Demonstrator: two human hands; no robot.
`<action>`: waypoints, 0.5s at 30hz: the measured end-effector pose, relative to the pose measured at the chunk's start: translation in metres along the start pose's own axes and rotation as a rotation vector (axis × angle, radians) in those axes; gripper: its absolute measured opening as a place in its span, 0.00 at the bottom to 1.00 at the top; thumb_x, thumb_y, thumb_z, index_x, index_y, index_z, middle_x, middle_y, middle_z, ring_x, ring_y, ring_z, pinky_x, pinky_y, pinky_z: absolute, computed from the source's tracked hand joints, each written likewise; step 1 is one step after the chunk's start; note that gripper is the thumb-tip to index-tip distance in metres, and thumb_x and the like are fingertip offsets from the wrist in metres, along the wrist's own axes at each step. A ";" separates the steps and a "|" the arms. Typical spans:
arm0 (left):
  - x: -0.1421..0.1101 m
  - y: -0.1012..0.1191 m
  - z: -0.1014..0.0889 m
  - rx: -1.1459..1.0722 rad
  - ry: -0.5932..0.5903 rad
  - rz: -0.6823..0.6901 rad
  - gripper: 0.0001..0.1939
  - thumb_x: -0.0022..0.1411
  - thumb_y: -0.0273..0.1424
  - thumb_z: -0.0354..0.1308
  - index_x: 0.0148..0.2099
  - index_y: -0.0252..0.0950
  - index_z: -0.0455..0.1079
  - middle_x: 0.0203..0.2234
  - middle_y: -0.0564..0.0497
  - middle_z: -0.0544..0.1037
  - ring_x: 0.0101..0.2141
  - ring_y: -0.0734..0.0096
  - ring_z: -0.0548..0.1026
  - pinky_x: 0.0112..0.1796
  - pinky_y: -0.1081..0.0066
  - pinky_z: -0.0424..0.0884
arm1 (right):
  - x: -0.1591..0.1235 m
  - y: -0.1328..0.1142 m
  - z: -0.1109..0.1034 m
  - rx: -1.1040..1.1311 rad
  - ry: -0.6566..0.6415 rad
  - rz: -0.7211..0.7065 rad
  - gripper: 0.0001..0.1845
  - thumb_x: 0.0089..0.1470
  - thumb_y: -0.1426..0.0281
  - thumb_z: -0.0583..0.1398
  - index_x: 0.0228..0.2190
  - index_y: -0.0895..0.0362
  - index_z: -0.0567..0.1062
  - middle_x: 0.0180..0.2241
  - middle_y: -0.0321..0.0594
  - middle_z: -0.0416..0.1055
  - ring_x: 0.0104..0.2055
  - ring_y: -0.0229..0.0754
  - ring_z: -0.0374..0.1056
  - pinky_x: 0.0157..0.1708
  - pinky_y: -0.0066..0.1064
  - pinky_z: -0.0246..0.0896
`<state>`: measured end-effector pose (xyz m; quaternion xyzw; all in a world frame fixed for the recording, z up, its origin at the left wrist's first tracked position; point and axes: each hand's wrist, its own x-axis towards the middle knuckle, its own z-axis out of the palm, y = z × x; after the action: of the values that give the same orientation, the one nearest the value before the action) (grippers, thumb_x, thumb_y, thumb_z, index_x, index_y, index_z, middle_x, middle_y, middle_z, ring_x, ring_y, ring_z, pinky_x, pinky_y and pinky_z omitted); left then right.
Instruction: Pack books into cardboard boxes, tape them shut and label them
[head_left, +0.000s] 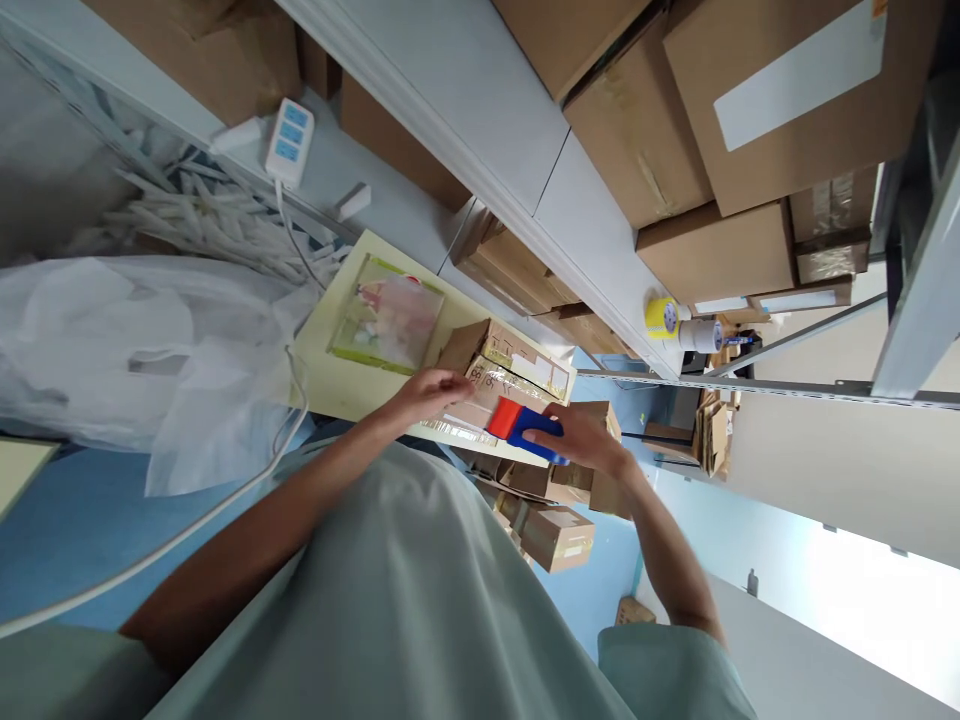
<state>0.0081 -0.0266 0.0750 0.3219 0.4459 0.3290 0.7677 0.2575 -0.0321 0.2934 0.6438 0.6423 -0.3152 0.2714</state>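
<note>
A cardboard box with handwriting, a white label and shiny tape lies on a pale yellow table. My right hand is wrapped round the blue body of a red and blue tape dispenser. Its red end rests against or just over the box's near side; I cannot tell if it touches. At the box's left end is my left hand, fingers loosely bent and reaching to the edge, with nothing visible in them. Left of the box lies a green-edged clear pack with colourful contents.
A white power strip with a cable sits beyond the table. White foam wrap bulges at the left. Shelving with cartons runs along the far side, and tape rolls stand on it. More cartons lie below the table.
</note>
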 end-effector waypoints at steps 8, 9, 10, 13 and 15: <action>0.070 -0.025 -0.039 -0.093 0.133 0.058 0.32 0.40 0.58 0.80 0.35 0.37 0.82 0.27 0.49 0.80 0.27 0.70 0.69 0.30 0.69 0.63 | -0.007 0.018 -0.063 0.077 0.056 0.111 0.30 0.63 0.38 0.64 0.38 0.54 0.79 0.30 0.39 0.82 0.30 0.45 0.78 0.28 0.31 0.62; 0.077 -0.027 -0.035 -0.116 0.147 0.052 0.33 0.39 0.59 0.80 0.35 0.36 0.81 0.27 0.49 0.79 0.27 0.70 0.69 0.30 0.69 0.63 | -0.004 0.012 -0.067 0.070 0.089 0.111 0.31 0.62 0.37 0.64 0.38 0.54 0.80 0.30 0.39 0.82 0.30 0.45 0.78 0.28 0.31 0.62; 0.083 -0.029 -0.031 -0.131 0.163 0.048 0.33 0.38 0.59 0.80 0.35 0.37 0.81 0.26 0.50 0.78 0.28 0.70 0.68 0.30 0.69 0.63 | -0.002 0.005 -0.070 0.056 0.120 0.109 0.32 0.62 0.36 0.64 0.38 0.54 0.80 0.31 0.39 0.82 0.31 0.45 0.78 0.27 0.31 0.61; 0.097 -0.038 -0.018 -0.129 0.191 0.018 0.34 0.37 0.61 0.79 0.32 0.37 0.80 0.22 0.52 0.74 0.27 0.70 0.67 0.30 0.69 0.60 | 0.007 -0.015 -0.075 -0.020 0.190 0.096 0.32 0.62 0.37 0.64 0.39 0.54 0.82 0.34 0.42 0.83 0.33 0.46 0.78 0.29 0.32 0.61; 0.105 -0.045 -0.011 -0.123 0.208 -0.018 0.33 0.38 0.61 0.77 0.31 0.37 0.78 0.20 0.54 0.71 0.27 0.70 0.65 0.30 0.68 0.59 | 0.013 -0.027 -0.075 -0.065 0.226 0.095 0.32 0.62 0.38 0.65 0.39 0.55 0.82 0.35 0.43 0.83 0.35 0.46 0.78 0.31 0.32 0.61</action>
<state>0.0487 0.0333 -0.0141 0.2341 0.5052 0.3803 0.7385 0.2348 0.0339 0.3343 0.6957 0.6475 -0.2065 0.2325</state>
